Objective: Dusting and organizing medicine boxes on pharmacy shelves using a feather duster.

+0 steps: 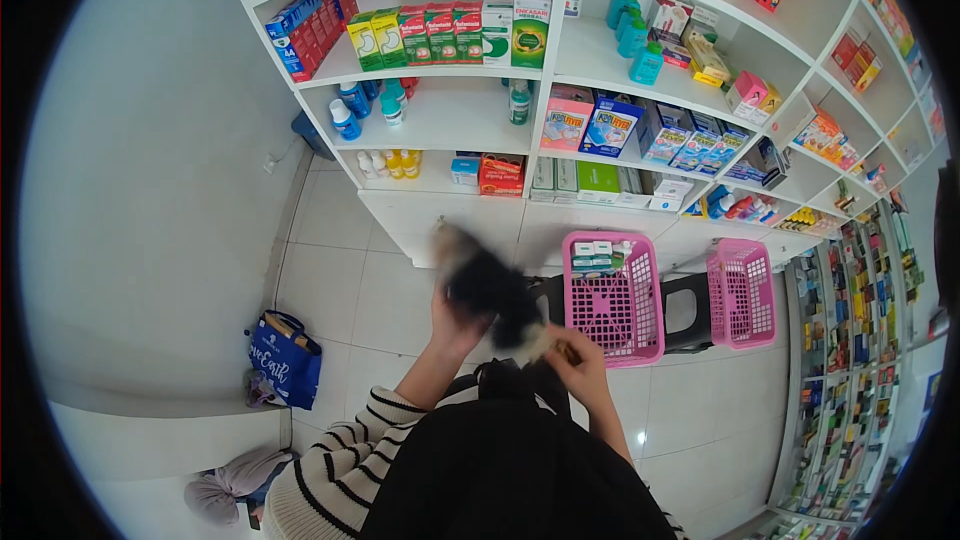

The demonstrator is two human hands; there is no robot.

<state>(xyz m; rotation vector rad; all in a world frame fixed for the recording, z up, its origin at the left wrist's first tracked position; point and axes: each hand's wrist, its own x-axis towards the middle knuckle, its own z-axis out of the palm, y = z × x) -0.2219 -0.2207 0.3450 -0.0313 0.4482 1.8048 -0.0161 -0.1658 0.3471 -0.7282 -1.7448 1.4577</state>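
Observation:
A dark, fluffy, blurred duster (482,292) with pale ends is between my hands, in front of the lower shelf front. My left hand (455,322) is closed on its fluffy part from the left. My right hand (568,365) pinches its short brown handle at the lower right. Just right of the duster stands a pink plastic basket (650,300) holding small green and white boxes (598,258) at its far end.
White shelves (440,77) with boxes and bottles rise ahead. A second pink basket (742,300) sits on a black stool (685,315). A stocked glass case (850,360) stands at right. A blue bag (285,365) rests by the left wall. A person (228,485) is at lower left.

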